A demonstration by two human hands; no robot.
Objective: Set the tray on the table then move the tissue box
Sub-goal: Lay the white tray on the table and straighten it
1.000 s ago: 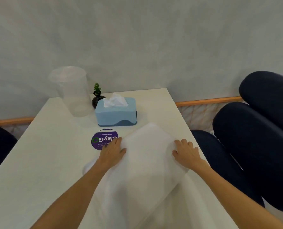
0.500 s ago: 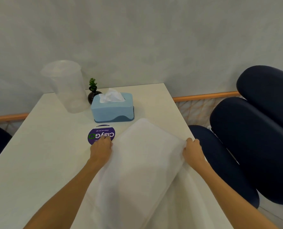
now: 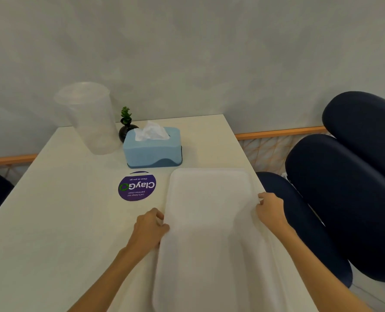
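1. The white tray lies lengthwise on the right part of the white table, its far edge just short of the blue tissue box; from the way it lies flat, I judge the first step, setting it down, to be at its end
2. The left hand grips the tray's left rim, fingers curled over the edge; the right hand is curled around the right rim in the same way, near the table's right edge
3. The tissue box stands upright toward the far end of the table, a tissue sticking out of its top, untouched by either hand
4. Around it: a small dark vase with a green sprig touching or just behind its far-left corner, a clear plastic cup to the left, and a round purple sticker on the table in front
5. The next move, as I judge it, calls for both hands to let go of the tray, then one to reach forward over it and grasp the box by its sides
6. Care is needed not to knock the vase or the light cup close by
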